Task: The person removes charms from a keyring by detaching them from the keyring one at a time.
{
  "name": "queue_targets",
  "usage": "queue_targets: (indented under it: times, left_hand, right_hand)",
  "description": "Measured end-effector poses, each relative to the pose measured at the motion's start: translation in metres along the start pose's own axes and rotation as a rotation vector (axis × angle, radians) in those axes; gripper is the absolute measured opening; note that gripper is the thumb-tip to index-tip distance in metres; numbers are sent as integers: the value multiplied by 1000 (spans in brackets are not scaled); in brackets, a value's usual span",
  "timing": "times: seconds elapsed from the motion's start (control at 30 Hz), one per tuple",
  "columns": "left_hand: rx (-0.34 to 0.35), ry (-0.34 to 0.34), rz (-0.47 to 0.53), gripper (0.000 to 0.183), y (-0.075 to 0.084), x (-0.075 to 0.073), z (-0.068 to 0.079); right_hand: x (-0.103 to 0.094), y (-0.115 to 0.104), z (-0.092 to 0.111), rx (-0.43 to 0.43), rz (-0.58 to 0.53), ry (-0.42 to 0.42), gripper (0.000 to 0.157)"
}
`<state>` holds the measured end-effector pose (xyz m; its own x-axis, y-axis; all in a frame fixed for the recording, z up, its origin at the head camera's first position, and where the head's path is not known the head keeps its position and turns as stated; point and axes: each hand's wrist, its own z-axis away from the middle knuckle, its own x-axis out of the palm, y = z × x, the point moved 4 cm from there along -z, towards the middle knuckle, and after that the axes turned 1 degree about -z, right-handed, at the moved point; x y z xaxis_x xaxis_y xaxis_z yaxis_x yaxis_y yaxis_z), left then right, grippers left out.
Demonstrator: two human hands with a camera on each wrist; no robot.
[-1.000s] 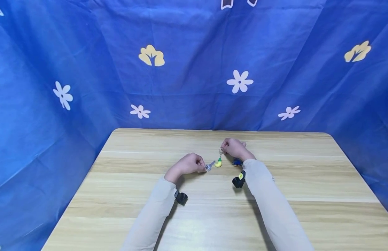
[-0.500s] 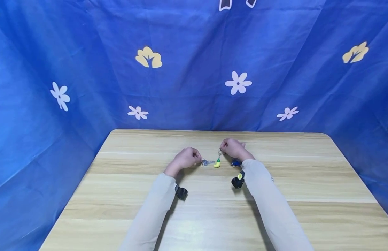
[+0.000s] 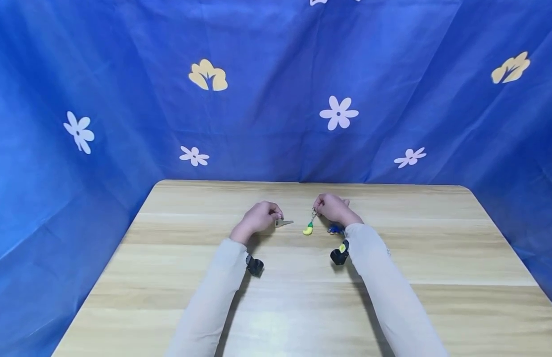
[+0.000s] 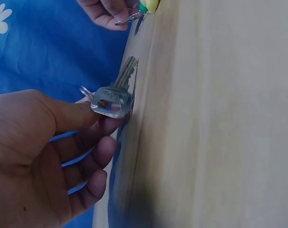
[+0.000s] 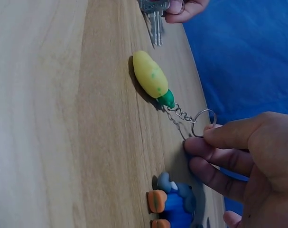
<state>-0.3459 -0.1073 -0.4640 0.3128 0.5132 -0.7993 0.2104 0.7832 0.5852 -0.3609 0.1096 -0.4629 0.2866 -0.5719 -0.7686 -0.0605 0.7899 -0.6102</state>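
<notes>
In the left wrist view, my left hand [image 4: 44, 142] pinches a silver key [image 4: 114, 100] by a small ring at its head, the other fingers loosely bent below. The toothed blade points away, toward the right hand. Across a short gap, my right hand [image 3: 333, 207] pinches the split ring [image 5: 193, 125] of a keychain between thumb and forefinger. A short metal chain links this ring to a yellow charm [image 5: 148, 75] with a green cap. In the head view, the charm hangs low over the table, between the two hands.
A blue toy figure [image 5: 179, 204] with orange feet lies on the wooden table [image 3: 169, 297], just below the right hand. Blue cloth [image 3: 267, 99] with printed flowers encloses the table's back and sides. Black wrist cameras hang under both sleeves.
My left hand has drawn back up and to the left with the key, widening the gap from the yellow charm. The right hand has stayed nearly still, holding the keychain's ring.
</notes>
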Motion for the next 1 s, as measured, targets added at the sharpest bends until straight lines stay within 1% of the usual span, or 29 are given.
queue_targets:
  times: [0.13, 0.23, 0.33, 0.47, 0.57, 0.7, 0.83, 0.9, 1.0]
  left_hand:
    - [5, -2, -29, 12, 3, 0, -3]
    - [-4, -6, -55, 11, 5, 2, -5]
    - [-18, 6, -83, 11, 6, 4, -7]
    - [-50, 35, -73, 13, 8, 7, -8]
    - [-54, 53, -52, 16, 12, 7, -7]
    - [3, 49, -60, 17, 19, 9, -6]
    - [73, 10, -129, 14, 26, 13, -5]
    - [86, -1, -172, 13, 28, 15, -5]
    - [93, -12, -210, 10, 29, 18, -6]
  right_hand:
    - [0, -2, -1, -8, 7, 0, 14]
    - [3, -3, -1, -21, 7, -2, 14]
    - [6, -5, 0, -30, -5, -5, 14]
    - [7, -6, 2, -29, -11, -1, 14]
    - [6, -6, 3, -27, -1, 4, 15]
    - [4, -5, 2, -22, 24, 9, 14]
    - [3, -3, 1, -11, 39, 16, 13]
    - [2, -1, 1, -10, 35, 16, 13]
    - [1, 0, 0, -17, 31, 7, 13]
